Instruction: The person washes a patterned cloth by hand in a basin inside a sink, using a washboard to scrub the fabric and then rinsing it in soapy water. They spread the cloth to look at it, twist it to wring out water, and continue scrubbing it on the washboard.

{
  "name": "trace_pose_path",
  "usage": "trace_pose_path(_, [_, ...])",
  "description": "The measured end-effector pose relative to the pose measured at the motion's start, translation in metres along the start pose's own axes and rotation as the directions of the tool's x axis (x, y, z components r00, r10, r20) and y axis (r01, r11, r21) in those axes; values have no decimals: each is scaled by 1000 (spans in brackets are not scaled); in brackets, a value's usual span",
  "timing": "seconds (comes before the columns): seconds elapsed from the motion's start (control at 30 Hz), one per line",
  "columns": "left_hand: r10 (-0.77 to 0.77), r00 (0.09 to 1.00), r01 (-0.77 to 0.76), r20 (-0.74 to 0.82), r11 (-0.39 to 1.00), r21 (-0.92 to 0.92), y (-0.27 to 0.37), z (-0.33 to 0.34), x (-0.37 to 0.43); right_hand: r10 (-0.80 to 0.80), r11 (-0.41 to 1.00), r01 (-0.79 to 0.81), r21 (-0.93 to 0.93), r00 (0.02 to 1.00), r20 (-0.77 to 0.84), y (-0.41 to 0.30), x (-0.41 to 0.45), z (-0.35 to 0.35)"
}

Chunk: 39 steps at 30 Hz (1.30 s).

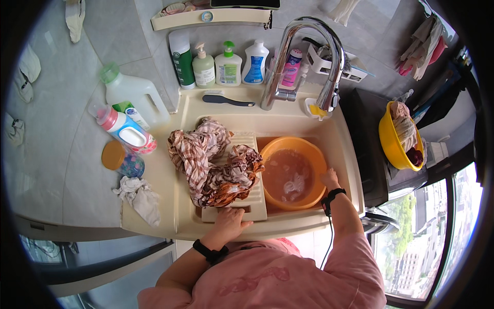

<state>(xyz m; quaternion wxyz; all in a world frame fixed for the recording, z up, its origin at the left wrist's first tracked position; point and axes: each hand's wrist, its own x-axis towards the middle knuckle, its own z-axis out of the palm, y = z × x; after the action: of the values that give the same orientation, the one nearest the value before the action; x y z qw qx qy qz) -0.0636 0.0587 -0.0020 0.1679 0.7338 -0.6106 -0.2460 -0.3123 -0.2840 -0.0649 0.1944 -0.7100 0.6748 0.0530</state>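
Note:
A bunched, wet-looking checked cloth (210, 166) lies on the ribbed washboard (254, 193) at the left of the sink (343, 154). At the washboard's front edge, just below the cloth, rests my left hand (230, 224); its fingertips are partly hidden at the slot there. An orange plastic basin (320, 154) stands in reddish-brown water in the sink's right part, holding cloudy, reddish water with some foam. My right hand (330, 179) is at the basin's right rim, fingers curled against it. The chrome faucet (285, 50) arches behind, with no water seen running.
Along the back ledge stand several bottles (227, 67) and a scrubbing brush (227, 101). A jug (135, 92), a detergent bottle (127, 129), a lidded jar (125, 160) and a white cloth (141, 197) are at left. A yellow basin (393, 143) of clothes stands at right.

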Motion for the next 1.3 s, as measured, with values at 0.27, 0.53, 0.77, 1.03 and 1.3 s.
trace_pose_path(0.27, [-76, 976, 95, 202, 992, -83, -1, -8, 20, -130, 937, 51, 346, 969, 211, 30, 45, 16])
trace_pose_path(0.53, [-188, 981, 191, 49, 978, -84, 25, -41, 28, -126, 978, 57, 199, 928, 351, -2, 17, -2])
trace_pose_path(0.77, [-13, 984, 6, -177, 999, -44, 49, -61, 40, -175, 961, 45, 273, 864, 472, -33, -3, -6])
trace_pose_path(1.03, [3, 873, -69, -489, 991, -117, 54, -33, 39, -106, 994, 101, 39, 842, 529, -63, -2, 6])
trace_pose_path(1.3, [66, 905, -79, -420, 997, -13, 57, -35, 40, -395, 914, 210, 347, 660, 639, -155, -56, -41])
